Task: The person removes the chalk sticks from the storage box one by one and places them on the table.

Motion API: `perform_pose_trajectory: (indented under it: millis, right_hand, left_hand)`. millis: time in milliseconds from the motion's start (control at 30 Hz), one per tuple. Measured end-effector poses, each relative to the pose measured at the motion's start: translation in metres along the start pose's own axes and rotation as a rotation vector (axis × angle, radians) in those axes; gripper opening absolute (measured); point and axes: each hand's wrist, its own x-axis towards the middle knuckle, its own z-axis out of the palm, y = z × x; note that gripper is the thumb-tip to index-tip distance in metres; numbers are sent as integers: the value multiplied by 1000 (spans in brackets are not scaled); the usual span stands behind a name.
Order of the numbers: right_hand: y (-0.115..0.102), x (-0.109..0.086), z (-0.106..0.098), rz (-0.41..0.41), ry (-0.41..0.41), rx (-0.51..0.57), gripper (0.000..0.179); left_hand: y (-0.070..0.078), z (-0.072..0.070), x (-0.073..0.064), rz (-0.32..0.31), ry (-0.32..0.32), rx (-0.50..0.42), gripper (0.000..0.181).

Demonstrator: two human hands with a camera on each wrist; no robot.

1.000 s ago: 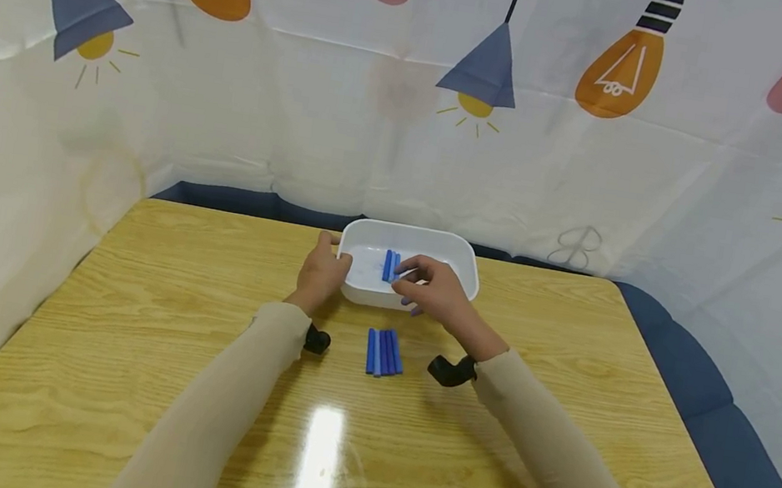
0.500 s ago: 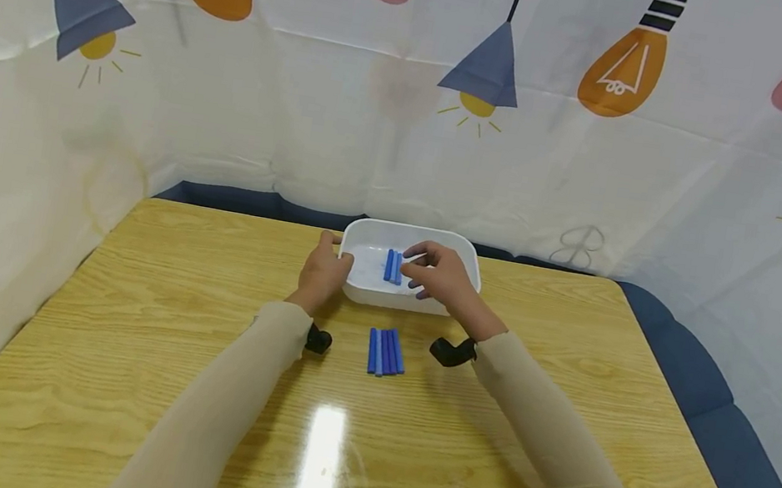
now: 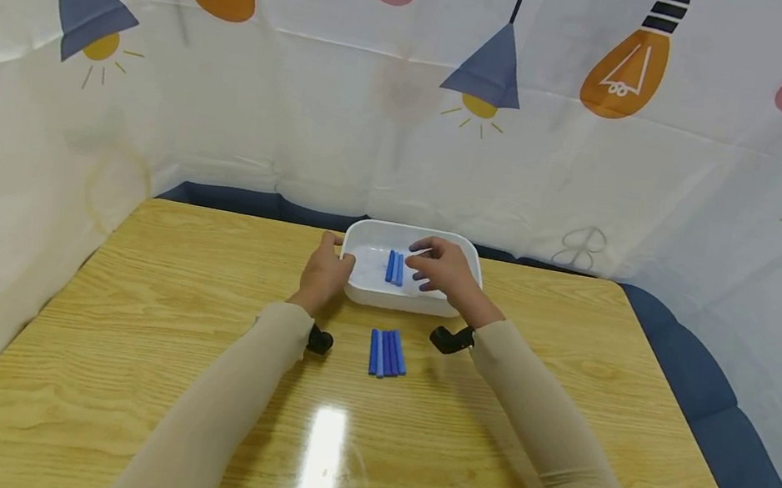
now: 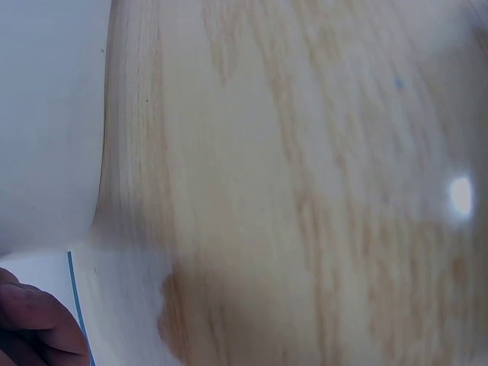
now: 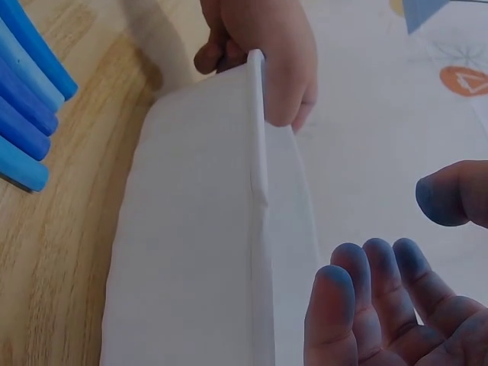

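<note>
A white plastic tray [image 3: 401, 302] stands near the far edge of the table. My left hand [image 3: 326, 275] grips its left end, the thumb over the rim in the right wrist view. Inside lie a few blue chalk sticks [image 3: 391, 267], side by side. Over the tray's right half hovers my right hand [image 3: 443, 270], just right of those sticks. Its thumb and fingers [image 5: 333, 297] are apart with nothing between them, the tips stained blue. Several more blue chalk sticks [image 3: 385, 354] lie in a row on the table in front of the tray.
The wooden table [image 3: 188, 382] has a bright light reflection near its front. A white printed cloth [image 3: 289, 111] hangs behind and at both sides. Dark blue padding [image 3: 708, 409] runs along the right and far edges. Black wrist cameras [image 3: 451, 341] stick out below both hands.
My right hand has drawn back slightly to the right from the chalk sticks in the tray, its fingers now spread wider. The left hand has stayed on the tray.
</note>
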Motion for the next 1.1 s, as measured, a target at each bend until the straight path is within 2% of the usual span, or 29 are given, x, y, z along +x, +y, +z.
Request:
perform_pose_trajectory:
  millis: [600, 1100]
  right_hand:
    - [15, 36, 6, 47, 41, 94, 45]
    - [30, 62, 17, 88, 95, 85, 48]
  left_hand:
    - [-1, 2, 1, 12, 16, -1, 48]
    - [-1, 2, 2, 1, 12, 0, 47]
